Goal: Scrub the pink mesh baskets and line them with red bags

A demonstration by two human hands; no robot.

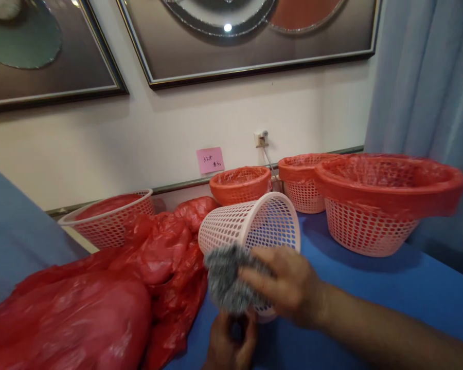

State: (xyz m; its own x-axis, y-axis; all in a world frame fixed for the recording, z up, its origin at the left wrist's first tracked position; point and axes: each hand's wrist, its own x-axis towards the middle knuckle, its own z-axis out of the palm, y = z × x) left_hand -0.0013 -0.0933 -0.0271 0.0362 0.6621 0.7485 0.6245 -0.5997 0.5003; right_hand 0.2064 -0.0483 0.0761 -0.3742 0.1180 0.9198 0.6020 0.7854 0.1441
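Observation:
A white perforated plastic wastebasket (227,223) is tilted on its side over the blue tabletop, its round mouth facing right and toward me. My right hand (287,285) grips a fluffy grey cloth (231,280) against the near side of the basket's rim. Below the cloth is my left hand (231,341), its thumb and fingers curled together. Its fingertips meet the cloth's lower edge beside the basket, and what they pinch is hidden. Crumpled red plastic bags (81,318) are heaped just left of the basket.
Red-lined baskets stand along the back: a wide one (370,231) at right, a smaller one (304,192) beside it and another (241,185) in the middle. A white-rimmed basket (104,221) holds red plastic at left. A pink note (210,160) and a socket (261,139) are on the wall.

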